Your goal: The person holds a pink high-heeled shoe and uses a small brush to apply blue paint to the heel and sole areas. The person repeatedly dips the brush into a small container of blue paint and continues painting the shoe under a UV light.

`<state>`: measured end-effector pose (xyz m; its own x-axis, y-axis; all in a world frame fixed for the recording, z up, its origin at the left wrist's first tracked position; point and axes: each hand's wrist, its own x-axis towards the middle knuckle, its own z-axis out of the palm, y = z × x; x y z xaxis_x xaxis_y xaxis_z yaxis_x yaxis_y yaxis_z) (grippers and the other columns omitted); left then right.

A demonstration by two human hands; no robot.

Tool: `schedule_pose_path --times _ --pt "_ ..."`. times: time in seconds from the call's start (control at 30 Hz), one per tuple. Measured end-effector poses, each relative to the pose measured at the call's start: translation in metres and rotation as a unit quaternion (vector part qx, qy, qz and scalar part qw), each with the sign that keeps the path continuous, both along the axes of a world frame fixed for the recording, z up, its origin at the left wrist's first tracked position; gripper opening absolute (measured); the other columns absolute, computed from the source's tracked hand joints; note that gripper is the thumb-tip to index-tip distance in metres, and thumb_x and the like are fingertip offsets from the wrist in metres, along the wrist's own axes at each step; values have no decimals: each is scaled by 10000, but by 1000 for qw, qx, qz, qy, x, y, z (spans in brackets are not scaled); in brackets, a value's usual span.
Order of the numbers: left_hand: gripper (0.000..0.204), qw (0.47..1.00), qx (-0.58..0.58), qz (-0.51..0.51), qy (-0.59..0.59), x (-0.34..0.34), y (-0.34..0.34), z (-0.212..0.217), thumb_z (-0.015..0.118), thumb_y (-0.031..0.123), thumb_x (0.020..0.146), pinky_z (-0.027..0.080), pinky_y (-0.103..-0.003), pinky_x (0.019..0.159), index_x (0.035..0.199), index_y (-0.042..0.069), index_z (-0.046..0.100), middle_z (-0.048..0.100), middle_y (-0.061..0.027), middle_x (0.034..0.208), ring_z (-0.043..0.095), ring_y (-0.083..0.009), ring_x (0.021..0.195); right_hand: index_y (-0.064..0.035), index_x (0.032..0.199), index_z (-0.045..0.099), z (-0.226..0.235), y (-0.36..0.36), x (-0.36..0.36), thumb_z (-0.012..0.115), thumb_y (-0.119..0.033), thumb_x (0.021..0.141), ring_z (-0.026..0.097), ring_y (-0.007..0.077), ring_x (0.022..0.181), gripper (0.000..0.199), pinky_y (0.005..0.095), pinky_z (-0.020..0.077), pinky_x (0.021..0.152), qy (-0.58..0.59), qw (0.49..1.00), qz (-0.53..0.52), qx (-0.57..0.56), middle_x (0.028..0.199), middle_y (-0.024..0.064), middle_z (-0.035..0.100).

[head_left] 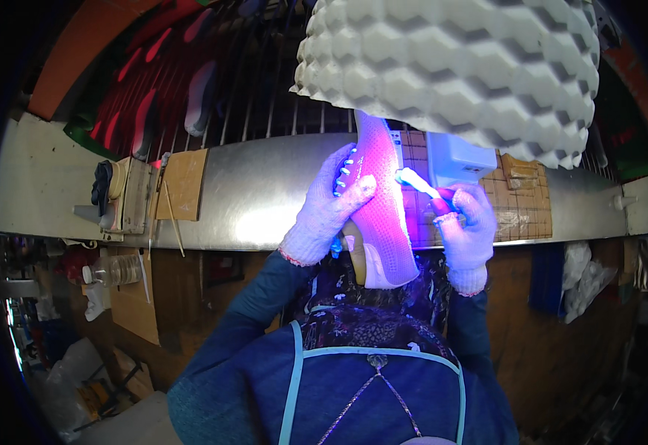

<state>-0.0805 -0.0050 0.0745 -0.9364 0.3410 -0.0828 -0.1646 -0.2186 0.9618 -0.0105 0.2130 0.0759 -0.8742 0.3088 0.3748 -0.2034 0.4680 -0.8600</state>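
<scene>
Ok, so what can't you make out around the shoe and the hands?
Head view: the upper end of the shoe, covered by the bumpy white panel.
Head view: some fingers of the left hand, hidden behind the shoe.
Head view: whether the white-headed tool in the right hand touches the shoe; glare washes out its tip.
Head view: details of the red-lit, sole-shaped pieces at upper left, too dim and small.

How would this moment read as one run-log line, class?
left gloved hand: grips shoe; right gloved hand: holds brush-like tool by shoe's edge, contact unclear; shoe: lit violet-pink; background: metal ledge
</scene>
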Motion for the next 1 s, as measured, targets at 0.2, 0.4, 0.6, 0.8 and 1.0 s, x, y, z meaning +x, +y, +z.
schedule_pose_path --times 0.2,0.4,0.6,0.8,1.0 --pt "809 999 -25 -16 24 -10 -4 12 791 302 871 474 -332 1031 1478 -31 372 565 -135 1324 564 -183 1202 22 818 668 6 21 6 758 -40 743 628 245 874 133 338 496 765 -90 993 79 16 925 106 650" --pt "817 999 -32 -16 27 -20 -4 22 811 311 852 495 -331 1005 1459 -45 395 594 -140 1291 593 -183 1165 23 806 656 8 30 9 784 -73 756 624 232 887 168 326 491 778 -104 986 125 28 929 97 652" --pt "809 995 -83 -30 36 -31 -4 32 759 335 889 435 -334 1062 1481 -48 364 539 -156 1368 536 -205 1239 23 811 656 7 36 8 789 -73 764 621 213 881 171 312 487 774 -101 983 148 28 926 98 652" --pt "689 995 -91 -30 8 -41 -4 35 727 350 920 472 -319 1009 1391 -69 453 593 -139 1269 583 -185 1158 22 822 669 6 36 9 795 -73 772 618 198 865 165 312 487 768 -97 984 148 7 922 97 647" --pt "779 997 -55 -44 -44 -47 -6 29 742 398 906 460 -345 1046 1465 -24 402 569 -156 1336 558 -203 1217 22 779 647 9 34 14 791 -55 756 615 201 832 166 311 478 730 -110 985 136 -6 910 97 645"
